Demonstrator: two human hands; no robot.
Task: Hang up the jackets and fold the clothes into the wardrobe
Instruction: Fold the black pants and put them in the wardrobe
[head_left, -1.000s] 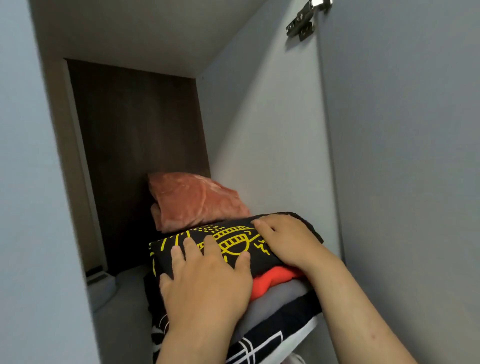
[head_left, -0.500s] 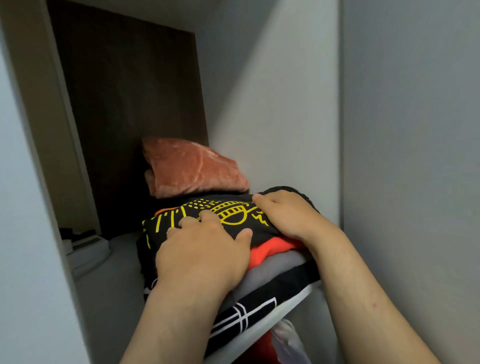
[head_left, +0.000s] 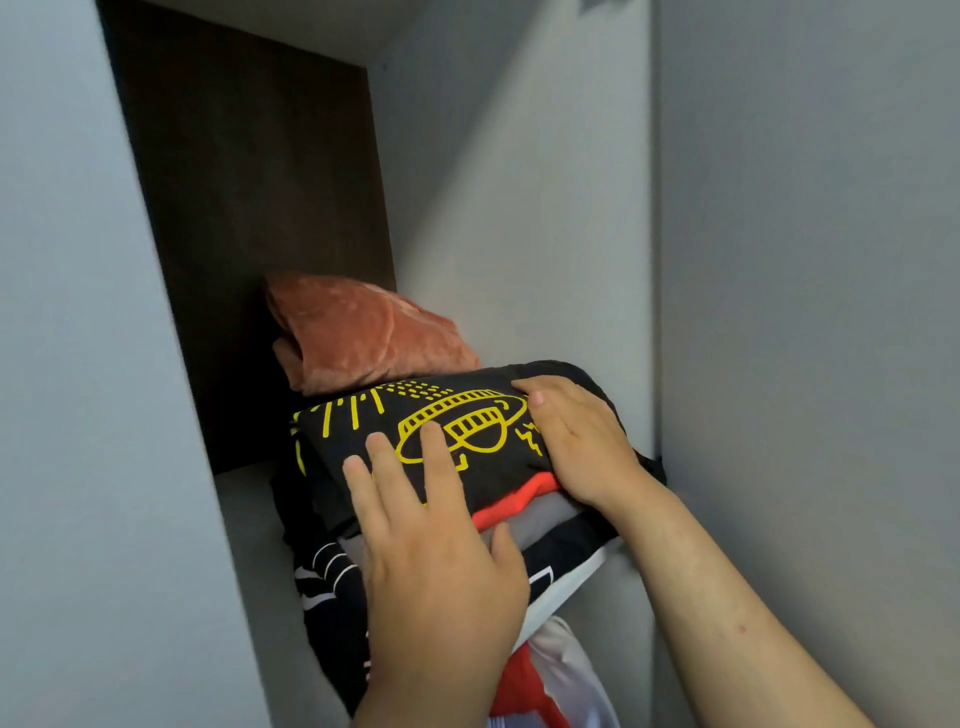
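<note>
From the head view, we've got both hands on the pile: the black T-shirt (head_left: 363, 441) with its yellow line print sits on top of a stack of folded clothes (head_left: 561, 530) on the wardrobe shelf (head_left: 249, 519), hard against the right-hand side wall (head_left: 519, 234). Our left hand (head_left: 436, 551) is spread wide, fingers flat on the shirt's front slope, thumb against the grey layer. Our right hand (head_left: 576, 441) lies on the shirt's right end, fingers close together, pressing down. The shirt lies straight ahead of us, long axis running left to right, and the left hand is nearer its front face, so we'd judge any push inward comes from there. Soft, limp cotton, red and grey folds beneath, the front overhanging the shelf lip. Behind, touching the pile, a plush rust-coloured bundle (head_left: 363, 332) against the dark wood back panel (head_left: 249, 208).
</note>
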